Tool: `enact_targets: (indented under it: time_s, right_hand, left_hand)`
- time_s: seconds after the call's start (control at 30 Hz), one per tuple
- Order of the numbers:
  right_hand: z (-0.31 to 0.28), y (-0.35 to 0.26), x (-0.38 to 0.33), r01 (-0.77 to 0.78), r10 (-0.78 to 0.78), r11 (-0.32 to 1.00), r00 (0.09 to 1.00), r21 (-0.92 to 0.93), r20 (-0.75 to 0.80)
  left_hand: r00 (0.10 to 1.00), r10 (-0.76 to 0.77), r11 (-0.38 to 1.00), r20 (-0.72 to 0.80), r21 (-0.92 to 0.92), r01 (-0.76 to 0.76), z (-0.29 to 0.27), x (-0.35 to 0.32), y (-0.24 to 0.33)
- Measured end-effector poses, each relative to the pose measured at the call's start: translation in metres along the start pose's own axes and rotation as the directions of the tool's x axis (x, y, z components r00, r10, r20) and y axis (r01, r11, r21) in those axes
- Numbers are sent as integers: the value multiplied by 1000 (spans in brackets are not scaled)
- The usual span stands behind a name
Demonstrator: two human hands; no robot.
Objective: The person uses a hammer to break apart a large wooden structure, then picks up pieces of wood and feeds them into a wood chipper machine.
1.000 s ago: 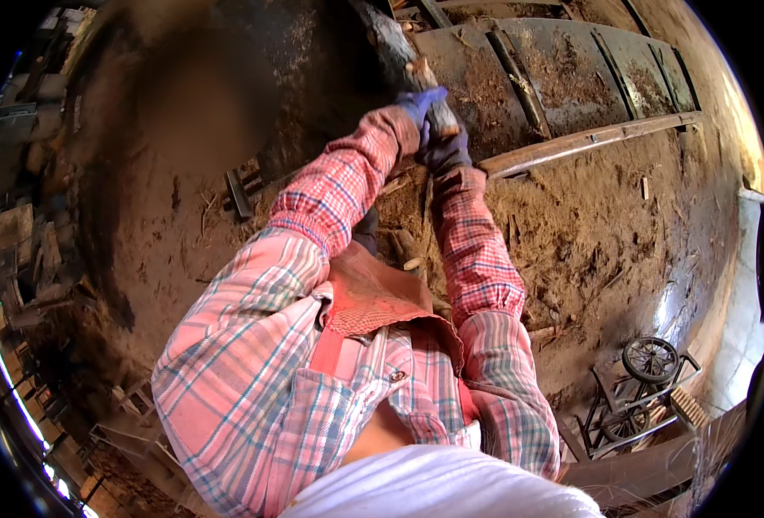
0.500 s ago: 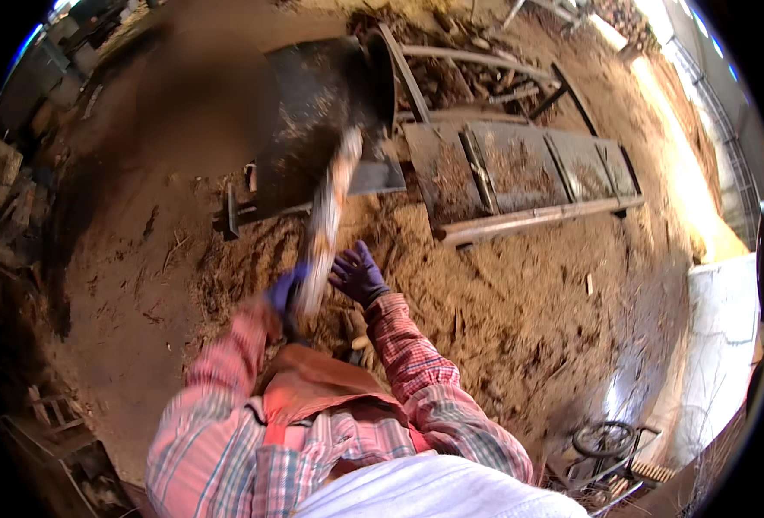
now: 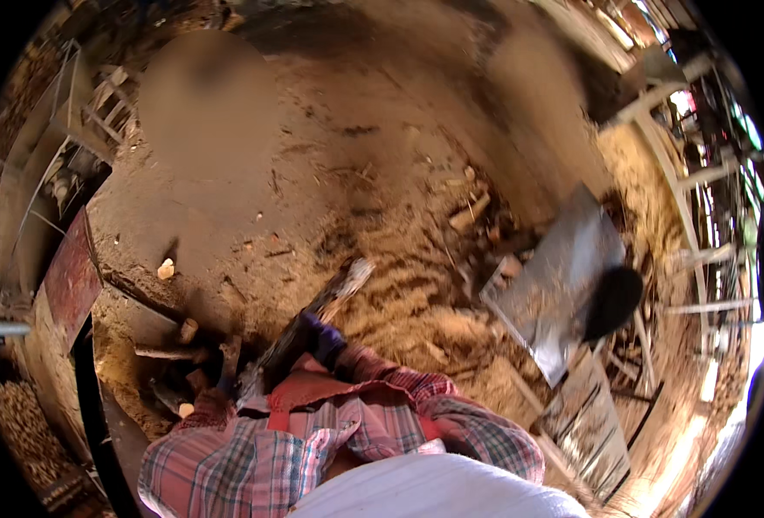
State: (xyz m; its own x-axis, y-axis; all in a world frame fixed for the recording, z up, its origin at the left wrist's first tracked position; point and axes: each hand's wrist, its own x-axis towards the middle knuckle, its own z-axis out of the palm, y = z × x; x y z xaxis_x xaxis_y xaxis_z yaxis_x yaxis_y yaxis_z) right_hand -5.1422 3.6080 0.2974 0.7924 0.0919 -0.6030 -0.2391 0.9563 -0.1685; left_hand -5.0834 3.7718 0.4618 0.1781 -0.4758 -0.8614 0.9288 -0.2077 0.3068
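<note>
A rough, bark-covered log [image 3: 339,292] slants in front of my chest, its far end pointing up and to the right. My right hand [image 3: 325,338], in a purple glove, grips the log's right side near its middle. The near part of the log runs down beside my red-brown apron [image 3: 304,387]. My left sleeve [image 3: 205,413] reaches toward the log's near end; the left hand there is lost in shadow, so its fingers cannot be made out. Several cut wood pieces [image 3: 189,331] lie close to that hand, at a low bin-like spot on the left.
A grey metal sheet [image 3: 563,268] stands to the right, beside a dark round part [image 3: 615,302]. A slatted panel [image 3: 585,423] lies nearer me. On the left are a reddish panel [image 3: 71,272] and a frame. Wood scraps [image 3: 470,211] and sawdust cover the ground.
I have turned left, so the metal sheet and slatted panel now sit at the right. The log has swung lower, close to my body. My right hand, open before, now holds it.
</note>
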Motion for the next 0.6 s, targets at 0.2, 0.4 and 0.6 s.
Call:
enact_targets:
  time_s: [0.2,0.4,0.6]
  right_hand:
    - [77,-224,113,360,-364,847,929,-391,65]
    - [139,-368,138,251,-341,895,918,-369,-201]
    - [105,-386,217,-15,-205,878,891,-478,-405]
  left_hand:
    - [667,717,531,203,462,-710,30,71,200]
    - [-268,961,-235,62,-321,-918,271,-34,404]
    - [588,677,252,442,612,-750,67,171,323]
